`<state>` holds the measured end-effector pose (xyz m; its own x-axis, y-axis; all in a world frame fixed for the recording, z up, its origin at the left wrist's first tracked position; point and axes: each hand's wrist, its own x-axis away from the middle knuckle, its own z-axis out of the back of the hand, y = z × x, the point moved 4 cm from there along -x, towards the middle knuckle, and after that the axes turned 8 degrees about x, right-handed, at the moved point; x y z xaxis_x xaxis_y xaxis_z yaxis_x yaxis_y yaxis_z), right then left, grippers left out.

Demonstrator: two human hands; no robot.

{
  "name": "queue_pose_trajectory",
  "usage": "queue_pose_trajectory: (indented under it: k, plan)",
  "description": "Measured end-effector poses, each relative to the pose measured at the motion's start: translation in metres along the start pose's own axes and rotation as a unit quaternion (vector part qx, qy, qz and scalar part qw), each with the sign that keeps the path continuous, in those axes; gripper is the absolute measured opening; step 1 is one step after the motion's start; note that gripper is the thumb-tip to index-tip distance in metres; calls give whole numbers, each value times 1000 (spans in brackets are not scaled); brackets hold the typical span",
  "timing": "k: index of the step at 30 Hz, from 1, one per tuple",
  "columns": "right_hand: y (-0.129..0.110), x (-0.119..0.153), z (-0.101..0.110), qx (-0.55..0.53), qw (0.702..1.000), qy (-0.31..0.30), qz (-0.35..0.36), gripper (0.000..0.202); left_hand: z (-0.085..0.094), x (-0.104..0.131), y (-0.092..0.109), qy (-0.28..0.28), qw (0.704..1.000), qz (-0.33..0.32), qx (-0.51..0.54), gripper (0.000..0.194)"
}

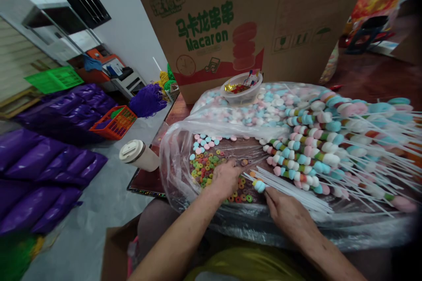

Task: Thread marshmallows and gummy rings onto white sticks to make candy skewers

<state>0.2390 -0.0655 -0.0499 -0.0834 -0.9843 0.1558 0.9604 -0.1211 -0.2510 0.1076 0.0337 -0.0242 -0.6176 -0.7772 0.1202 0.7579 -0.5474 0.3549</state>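
Below the left hand and right hand, a dark red desk; beyond both, a tall cardboard box printed "Macaron"; around both, clear plastic sheeting. To the right of the right hand, heaped skewers of pastel puffs; just beyond it, bare white sticks. Pinched in its closed fingers, one short-loaded skewer with blue puffs. Around the left hand, small colored rings; fingers half bent, any hold impossible to tell.
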Motion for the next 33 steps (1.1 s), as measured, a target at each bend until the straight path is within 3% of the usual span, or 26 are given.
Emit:
queue_pose_trajectory:
  k: [5,10,15,20,24,25,26,29,30,31,33]
  plan:
    - [-8,4,6,12,1000,-3,8,22,4,10,-11,104,991,40,78,18]
    - [-22,3,14,41,999,-7,0,23,0,12,-15,141,943,49,296,17]
    - [-29,-2,11,56,998,-27,-1,21,-18,8,-18,186,823,114,524,9]
    - [-30,-4,10,103,994,-40,-19,22,-34,12,-14,256,680,210,654,21]
    - [-41,-20,20,117,993,-1,17,26,-21,8,-18,260,584,214,739,23]
    - [-46,-25,24,119,992,4,31,27,-14,7,-23,263,571,210,749,22]
    - [-52,-30,28,123,991,5,44,27,-6,5,-29,267,577,204,745,21]
    - [-70,-42,36,133,989,2,70,24,11,1,-46,268,656,191,679,16]
    - [-74,-46,38,134,989,7,68,23,13,1,-51,261,666,191,672,15]
    - [-78,-51,39,128,990,14,64,22,14,1,-55,253,658,192,683,14]
    - [-82,-63,38,80,995,30,59,22,12,1,-62,240,604,184,738,10]
